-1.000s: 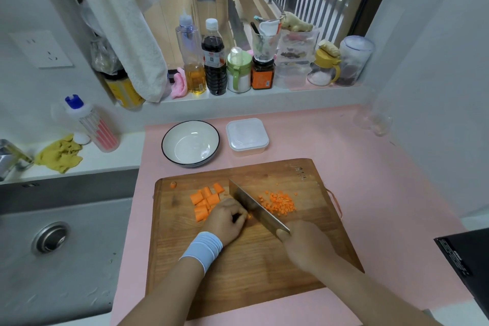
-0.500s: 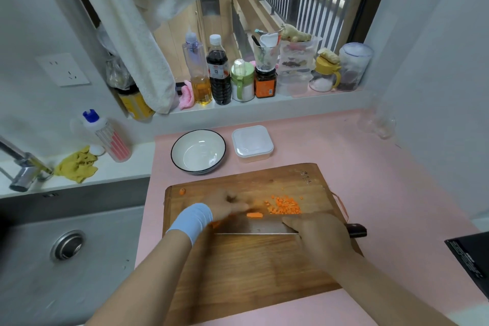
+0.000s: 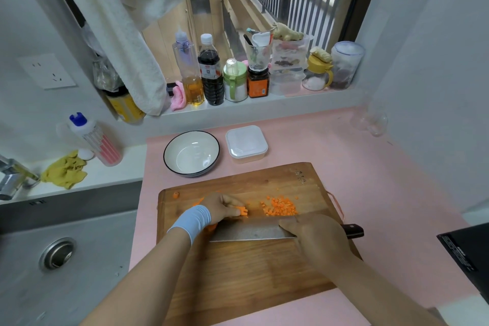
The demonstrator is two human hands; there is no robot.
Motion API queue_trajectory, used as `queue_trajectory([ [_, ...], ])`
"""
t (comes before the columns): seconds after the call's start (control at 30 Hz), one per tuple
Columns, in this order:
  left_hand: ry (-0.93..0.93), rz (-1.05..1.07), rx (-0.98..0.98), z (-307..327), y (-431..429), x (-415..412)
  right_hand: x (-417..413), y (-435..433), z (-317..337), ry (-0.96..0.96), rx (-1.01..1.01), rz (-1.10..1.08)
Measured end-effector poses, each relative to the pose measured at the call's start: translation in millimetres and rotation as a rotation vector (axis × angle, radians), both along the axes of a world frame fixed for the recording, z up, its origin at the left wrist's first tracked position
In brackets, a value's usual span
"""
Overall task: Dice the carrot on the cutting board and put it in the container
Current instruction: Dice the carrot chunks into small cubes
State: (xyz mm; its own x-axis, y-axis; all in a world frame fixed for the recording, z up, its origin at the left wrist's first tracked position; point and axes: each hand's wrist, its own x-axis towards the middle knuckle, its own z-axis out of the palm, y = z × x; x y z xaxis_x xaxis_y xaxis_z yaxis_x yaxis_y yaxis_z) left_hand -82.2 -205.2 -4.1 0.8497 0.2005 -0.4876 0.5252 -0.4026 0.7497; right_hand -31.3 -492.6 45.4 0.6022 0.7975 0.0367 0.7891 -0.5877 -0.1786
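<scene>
Head view: left hand (image 3: 225, 208) pinches carrot strips (image 3: 244, 211), right hand (image 3: 315, 242) grips cleaver (image 3: 251, 231). We judge a slipping strip could pull fingers (image 3: 232, 204) under that cleaver.

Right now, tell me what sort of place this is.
Most likely a home kitchen: a steel sink beside the counter, a knife and diced carrot on a cutting board, and condiment bottles on the windowsill.

Cutting board (image 3: 238, 270): wooden, rectangular, flat on pink table (image 3: 370, 180).
Diced carrot (image 3: 280, 206): small orange cubes, loose pile, far centre-right of board.
Carrot strips (image 3: 243, 211): bundled just left of pile, held under left hand (image 3: 223, 206).
Stray carrot piece (image 3: 176, 195): far-left corner of board.
Container (image 3: 246, 143): white, square, lidded, beyond board, apart.
</scene>
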Motion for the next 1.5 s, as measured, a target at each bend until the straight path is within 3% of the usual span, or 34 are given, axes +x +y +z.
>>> queue_trajectory([
  [0.1,-0.088,0.165,0.017,-3,8,-6,2,-6,7,0.120,0.054,-0.076],
  [0.27,-0.134,0.204,0.108,-6,9,-11,0,-2,15,0.360,0.069,-0.335],
  [0.53,-0.240,-0.259,0.356,-21,-18,-18,-9,33,14,0.630,0.044,-0.513],
  [0.67,-0.347,-0.226,0.490,-27,-24,-24,-18,40,8,0.666,0.005,-0.502],
  [0.93,-0.514,-0.290,0.581,-41,-35,-30,-22,35,1,0.664,0.007,-0.594],
  [1.17,-0.500,-0.152,0.535,-41,-57,-35,-23,24,2,0.612,0.018,-0.628],
  [1.5,-0.451,0.006,0.634,-46,-56,-56,-45,32,0,0.624,0.007,-0.604],
])
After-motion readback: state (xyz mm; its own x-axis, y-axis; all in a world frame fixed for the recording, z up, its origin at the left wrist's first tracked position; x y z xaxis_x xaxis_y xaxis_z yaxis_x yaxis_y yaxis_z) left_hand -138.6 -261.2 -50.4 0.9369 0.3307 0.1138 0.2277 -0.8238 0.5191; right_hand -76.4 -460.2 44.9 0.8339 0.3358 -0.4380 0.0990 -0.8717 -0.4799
